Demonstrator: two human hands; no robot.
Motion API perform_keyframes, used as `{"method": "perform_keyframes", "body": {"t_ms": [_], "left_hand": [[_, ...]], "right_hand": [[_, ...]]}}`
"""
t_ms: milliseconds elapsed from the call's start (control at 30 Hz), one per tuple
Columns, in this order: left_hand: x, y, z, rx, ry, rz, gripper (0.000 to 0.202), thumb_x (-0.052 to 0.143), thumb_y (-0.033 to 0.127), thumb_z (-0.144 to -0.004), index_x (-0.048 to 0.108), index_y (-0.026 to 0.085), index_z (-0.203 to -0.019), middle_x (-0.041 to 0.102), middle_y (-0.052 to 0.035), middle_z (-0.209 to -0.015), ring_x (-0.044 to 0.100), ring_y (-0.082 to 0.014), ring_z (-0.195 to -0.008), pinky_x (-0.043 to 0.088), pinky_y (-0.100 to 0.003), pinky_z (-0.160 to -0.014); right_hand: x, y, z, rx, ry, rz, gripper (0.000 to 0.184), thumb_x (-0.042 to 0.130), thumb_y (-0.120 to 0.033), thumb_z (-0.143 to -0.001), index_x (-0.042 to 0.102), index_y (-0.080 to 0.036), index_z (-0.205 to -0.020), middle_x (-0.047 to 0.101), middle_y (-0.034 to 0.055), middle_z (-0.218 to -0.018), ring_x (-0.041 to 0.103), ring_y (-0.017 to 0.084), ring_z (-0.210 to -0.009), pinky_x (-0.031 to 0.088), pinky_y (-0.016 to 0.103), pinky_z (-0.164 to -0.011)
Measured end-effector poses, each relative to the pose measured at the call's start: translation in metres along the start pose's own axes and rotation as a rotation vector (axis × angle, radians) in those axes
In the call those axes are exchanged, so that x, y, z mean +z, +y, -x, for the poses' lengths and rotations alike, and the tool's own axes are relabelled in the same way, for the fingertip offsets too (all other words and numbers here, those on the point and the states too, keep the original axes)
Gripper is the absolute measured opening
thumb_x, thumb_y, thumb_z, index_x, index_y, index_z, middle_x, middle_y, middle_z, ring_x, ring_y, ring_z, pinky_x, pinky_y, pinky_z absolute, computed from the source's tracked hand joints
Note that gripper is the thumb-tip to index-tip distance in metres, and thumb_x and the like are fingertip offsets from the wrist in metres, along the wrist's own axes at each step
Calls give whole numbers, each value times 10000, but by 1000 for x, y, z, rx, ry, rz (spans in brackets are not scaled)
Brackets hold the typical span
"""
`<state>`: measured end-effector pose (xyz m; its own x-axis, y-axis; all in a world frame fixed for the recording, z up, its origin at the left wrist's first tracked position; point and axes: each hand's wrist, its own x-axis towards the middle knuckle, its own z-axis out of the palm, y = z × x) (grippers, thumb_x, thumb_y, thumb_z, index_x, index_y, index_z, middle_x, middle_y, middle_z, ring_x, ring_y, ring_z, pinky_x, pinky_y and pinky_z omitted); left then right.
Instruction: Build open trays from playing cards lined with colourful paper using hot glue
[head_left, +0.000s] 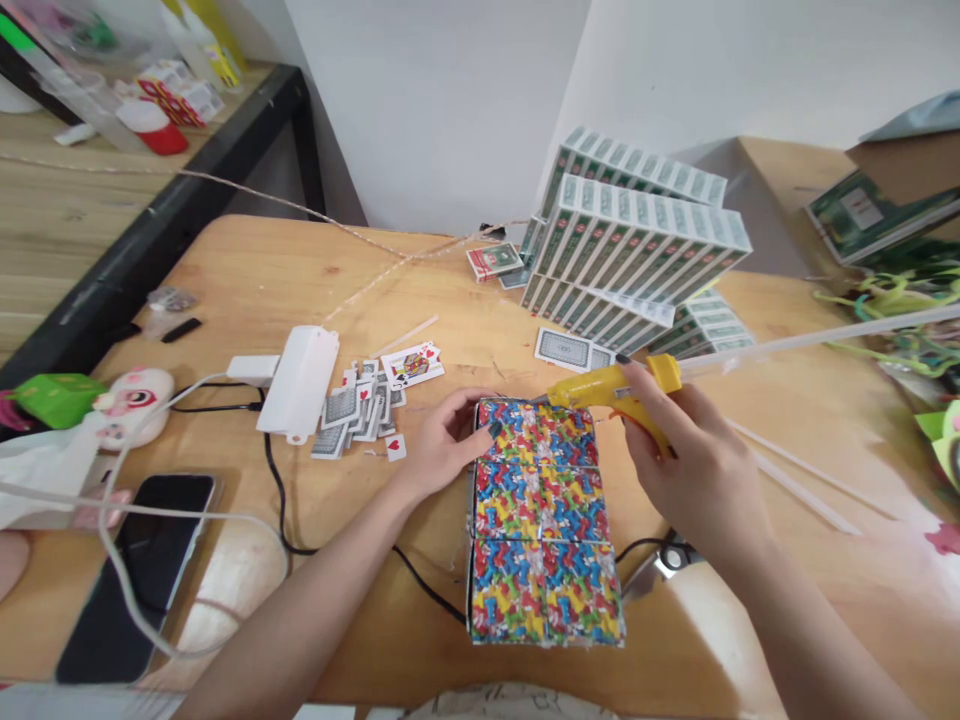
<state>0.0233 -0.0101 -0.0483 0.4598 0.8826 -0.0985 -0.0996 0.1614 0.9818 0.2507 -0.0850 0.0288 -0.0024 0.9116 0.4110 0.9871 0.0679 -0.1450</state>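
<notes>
Right hand holds glue gun at box.

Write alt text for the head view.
A right hand holds a yellow glue gun, nozzle at the far edge of a colourful patterned block the left hand steadies. Slim boxes stand stacked behind; loose playing cards lie left.

Passage at the back centre, crowding to the right.
A bare strip of tabletop runs between the scattered playing cards and the stacked card boxes, crossed at its far end by a twisted cord. A long glue stick juts from the yellow glue gun across the right side; scissors lie beside the right forearm.
</notes>
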Motion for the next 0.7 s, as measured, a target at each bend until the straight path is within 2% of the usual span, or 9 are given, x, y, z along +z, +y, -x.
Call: {"method": "perform_keyframes", "body": {"t_ms": [200,367,433,533,633,700], "left_hand": [[1,1,0,-12,7,-17,388,689,320,-717,586,170,-1059,650,-82,-1100,605,-233,-1023,472,-345,-888],[1,1,0,-10,3,-19,400,690,331,-715,592,165,-1065,650,-88,-1106,606,-238,-1025,473,-348,-900],[0,1,0,-10,0,-22,413,685,338,-721,587,163,-1082,646,-88,-1110,605,-237,-1028,474,-346,-899],[0,-1,0,4,-8,-19,428,677,343,-729,578,165,-1105,640,-89,-1124,601,-242,-1046,476,-349,-897],[0,0,1,4,-1,-26,430,677,357,-725,580,173,-1101,642,-86,-1116,606,-248,-1035,481,-357,-886],[1,0,1,9,11,-41,424,675,370,-724,586,176,-1091,639,-87,-1115,602,-252,-1036,478,-362,-890]], "right_hand": [[-4,-5,2,-19,16,27,464,448,-160,-868,483,-281,-1315,570,62,-869,566,150,-643,447,258,-567],[-10,-10,5,0,46,98,460,495,-164,-854,510,-288,-1296,590,65,-876,571,155,-638,451,274,-592],[-8,-5,7,95,109,88,467,548,-219,-834,516,-279,-1297,600,62,-855,559,159,-616,457,291,-612],[6,11,13,389,182,24,594,621,-345,-776,473,-240,-1341,627,83,-871,571,208,-645,463,343,-631],[32,27,24,650,82,-47,647,598,-420,-765,451,-187,-1351,641,127,-907,595,266,-700,451,369,-583],[49,32,33,710,-15,-61,701,572,-436,-771,393,-137,-1380,635,147,-885,594,286,-685,444,383,-557]]}}
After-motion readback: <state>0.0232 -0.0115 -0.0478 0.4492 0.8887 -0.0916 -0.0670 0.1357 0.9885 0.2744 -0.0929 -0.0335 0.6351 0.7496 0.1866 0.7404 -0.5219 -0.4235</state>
